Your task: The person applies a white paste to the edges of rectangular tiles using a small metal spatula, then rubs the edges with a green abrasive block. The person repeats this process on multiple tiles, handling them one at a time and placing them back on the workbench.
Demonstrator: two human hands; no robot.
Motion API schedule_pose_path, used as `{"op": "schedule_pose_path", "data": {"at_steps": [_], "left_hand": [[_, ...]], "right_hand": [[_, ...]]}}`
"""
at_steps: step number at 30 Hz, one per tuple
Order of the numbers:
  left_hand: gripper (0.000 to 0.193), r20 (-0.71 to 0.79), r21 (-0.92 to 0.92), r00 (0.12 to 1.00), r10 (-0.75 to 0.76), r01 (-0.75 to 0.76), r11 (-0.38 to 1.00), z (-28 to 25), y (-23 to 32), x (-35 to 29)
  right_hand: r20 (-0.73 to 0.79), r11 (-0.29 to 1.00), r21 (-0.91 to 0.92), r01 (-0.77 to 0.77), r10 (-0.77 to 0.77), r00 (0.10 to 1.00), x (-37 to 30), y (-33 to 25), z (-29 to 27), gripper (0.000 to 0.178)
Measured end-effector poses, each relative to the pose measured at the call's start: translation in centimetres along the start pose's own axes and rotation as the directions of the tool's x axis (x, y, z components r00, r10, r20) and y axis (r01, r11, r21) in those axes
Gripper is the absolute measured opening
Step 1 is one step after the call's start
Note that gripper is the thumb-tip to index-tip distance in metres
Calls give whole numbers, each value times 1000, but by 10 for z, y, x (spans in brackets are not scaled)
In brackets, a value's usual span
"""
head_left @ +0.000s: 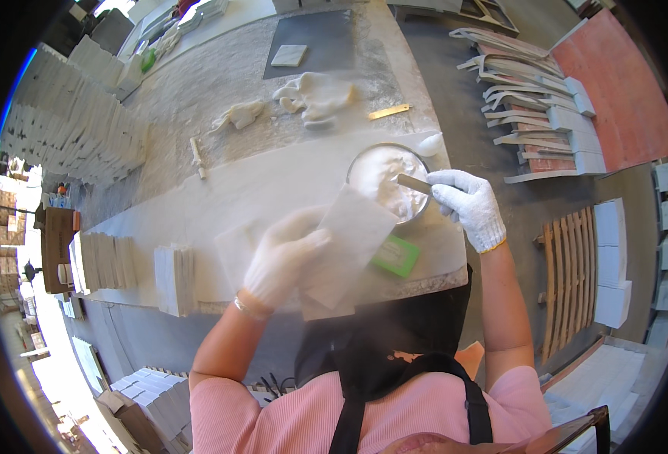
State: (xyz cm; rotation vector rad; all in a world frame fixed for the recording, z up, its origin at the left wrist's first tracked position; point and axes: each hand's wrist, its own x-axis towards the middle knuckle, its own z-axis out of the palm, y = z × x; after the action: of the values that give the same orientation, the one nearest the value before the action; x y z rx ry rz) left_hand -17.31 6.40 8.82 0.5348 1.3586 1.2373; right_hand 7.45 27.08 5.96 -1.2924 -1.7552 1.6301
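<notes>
My left hand (284,253), in a white knit glove, grips a thin white tile (358,219) at its left edge, tilted above the table. Some haze blurs this part of the view. A round bowl (353,155) of white powdery paste (387,170) stands just beyond the tile. My right hand (468,208), gloved as well, is closed around a small flat-bladed scraper (413,184), its blade over the paste. Partly covered by the tile, a green block (397,256) lies in front of the bowl. Another pale flat piece (330,295) shows under the held tile.
Tile stacks (171,280) stand along the table's left side, with a taller stack (76,113) behind. Farther back are crumpled cloths (319,94), a yellow strip (389,112) and a dark mat (315,34) bearing a small tile (288,55). A wooden pallet (570,280) stands at right.
</notes>
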Motion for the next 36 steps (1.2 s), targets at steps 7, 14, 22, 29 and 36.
{"op": "schedule_pose_path", "data": {"at_steps": [7,14,22,29,36], "left_hand": [[58,23,38,1000,15,-16,999,2,5,-2],[58,43,-9,999,23,-22,1000,1,5,-3],[57,44,-22,999,14,-13,1000,0,5,-2],[56,42,-46,999,0,2,999,0,6,-2],[56,45,-41,999,5,-3,999,2,7,-2]], "right_hand": [[43,996,81,35,-39,998,-37,-45,1,26],[42,990,15,137,-138,990,-50,-57,16,24],[10,924,-147,353,-355,935,-58,-56,24,21],[9,762,-365,534,-571,821,-60,-56,25,20],[-39,896,-168,411,-423,905,-55,-57,23,21]]}}
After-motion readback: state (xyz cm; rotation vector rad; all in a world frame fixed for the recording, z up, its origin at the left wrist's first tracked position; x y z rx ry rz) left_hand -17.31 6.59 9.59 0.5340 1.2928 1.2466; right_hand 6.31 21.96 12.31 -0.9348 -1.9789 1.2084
